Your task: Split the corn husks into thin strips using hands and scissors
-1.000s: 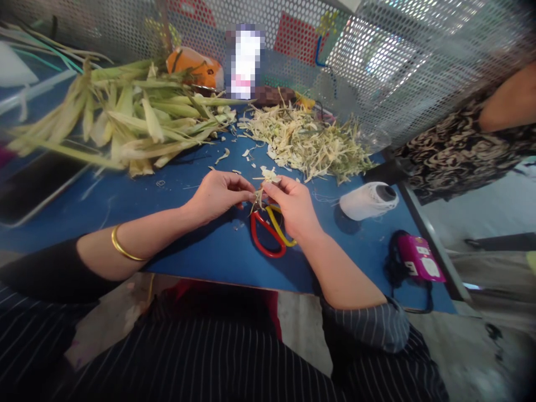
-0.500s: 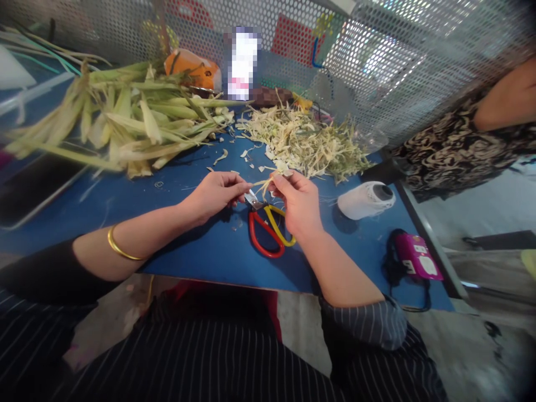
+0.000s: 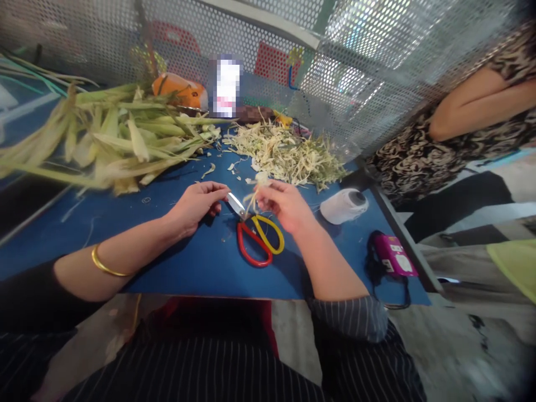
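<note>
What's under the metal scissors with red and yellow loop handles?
Flat blue tabletop, seen through both handle loops and around the scissors. Anything directly beneath their blades or handles is covered.

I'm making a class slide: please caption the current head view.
The right hand holds pale strips beside red-and-yellow-handled scissors on a blue table, husks and shreds piled behind.

I wear a thin, smooth gold bangle point(image 3: 109, 272) on my left forearm point(image 3: 138, 245). My left sleeve point(image 3: 31, 287) is black; my right one ends in a greyer cuff point(image 3: 355, 315) with pale stripes. Fine light pinstripes line my black clothing point(image 3: 201, 368).
</note>
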A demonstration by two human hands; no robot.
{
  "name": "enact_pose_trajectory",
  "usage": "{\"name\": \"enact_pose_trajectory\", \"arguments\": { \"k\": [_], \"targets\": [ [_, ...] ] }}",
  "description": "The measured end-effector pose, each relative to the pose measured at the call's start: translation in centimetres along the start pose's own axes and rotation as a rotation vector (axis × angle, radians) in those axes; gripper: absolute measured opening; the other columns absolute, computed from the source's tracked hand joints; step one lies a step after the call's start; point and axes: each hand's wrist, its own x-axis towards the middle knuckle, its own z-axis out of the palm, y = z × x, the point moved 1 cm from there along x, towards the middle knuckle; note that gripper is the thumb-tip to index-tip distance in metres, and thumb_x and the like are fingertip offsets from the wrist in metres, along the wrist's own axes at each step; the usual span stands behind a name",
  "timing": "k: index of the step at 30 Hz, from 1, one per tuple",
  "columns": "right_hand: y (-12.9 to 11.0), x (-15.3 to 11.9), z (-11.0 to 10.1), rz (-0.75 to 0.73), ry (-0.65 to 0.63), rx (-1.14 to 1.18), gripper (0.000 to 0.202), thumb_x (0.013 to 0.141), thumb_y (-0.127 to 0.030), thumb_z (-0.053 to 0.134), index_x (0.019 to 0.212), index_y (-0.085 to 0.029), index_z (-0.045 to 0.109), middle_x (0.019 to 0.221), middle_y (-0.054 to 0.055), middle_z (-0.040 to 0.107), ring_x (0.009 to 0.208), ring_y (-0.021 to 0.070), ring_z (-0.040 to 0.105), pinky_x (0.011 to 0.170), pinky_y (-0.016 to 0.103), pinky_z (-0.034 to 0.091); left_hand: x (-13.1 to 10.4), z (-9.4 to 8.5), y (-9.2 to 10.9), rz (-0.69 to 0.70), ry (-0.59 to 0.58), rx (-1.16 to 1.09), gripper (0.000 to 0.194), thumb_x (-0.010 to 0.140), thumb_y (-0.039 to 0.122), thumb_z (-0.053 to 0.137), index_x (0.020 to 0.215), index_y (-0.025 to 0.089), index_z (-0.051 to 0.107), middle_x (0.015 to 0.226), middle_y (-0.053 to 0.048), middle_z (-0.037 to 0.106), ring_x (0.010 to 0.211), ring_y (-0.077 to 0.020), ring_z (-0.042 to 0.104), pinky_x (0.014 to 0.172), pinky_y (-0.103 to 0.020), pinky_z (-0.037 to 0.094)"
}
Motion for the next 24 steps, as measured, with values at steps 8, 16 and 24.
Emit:
{"name": "enact_pose_trajectory", "arguments": {
  "k": [8, 16, 24],
  "targets": [
    [0.1, 1.0, -1.6, -0.053, 0.141, -0.226, 0.026, 0.082, -0.041, 0.062, 0.096, -0.019, 0.064, 0.092, 0.005, 0.073, 0.071, 0.0134, 0.066, 0.067, 0.028, 0.051, -0.3, 0.1, 0.3, -0.005, -0.073, 0.105, 0.017, 0.075, 0.026, 0.069, 0.086, 0.012, 0.066, 0.07, 0.0, 0.058, 0.049, -0.0047, 0.046, 0.046, -0.019, 0.032],
    [1.9, -1.8, 2.3, -0.557, -0.234, -1.559, 0.03, 0.09, -0.041, 0.054, 0.099, -0.014, 0.062, 0.094, 0.01, 0.062, 0.089, 0.0215, 0.057, 0.076, 0.033, 0.046, -0.7, -0.1, 0.5, -0.011, -0.15, 0.138, 0.018, 0.077, 0.029, 0.068, 0.085, 0.012, 0.067, 0.066, 0.002, 0.056, 0.051, -0.0051, 0.047, 0.048, -0.02, 0.034],
    [2.2, -1.4, 1.7, -0.517, -0.243, -1.554, 0.031, 0.09, -0.038, 0.054, 0.111, -0.015, 0.059, 0.096, 0.01, 0.059, 0.091, 0.0236, 0.057, 0.078, 0.034, 0.047, -0.5, -0.1, 0.1, -0.003, -0.195, 0.128, 0.012, 0.077, 0.023, 0.062, 0.083, 0.013, 0.064, 0.069, 0.001, 0.06, 0.051, -0.0056, 0.05, 0.049, -0.02, 0.037]
  ]
}}
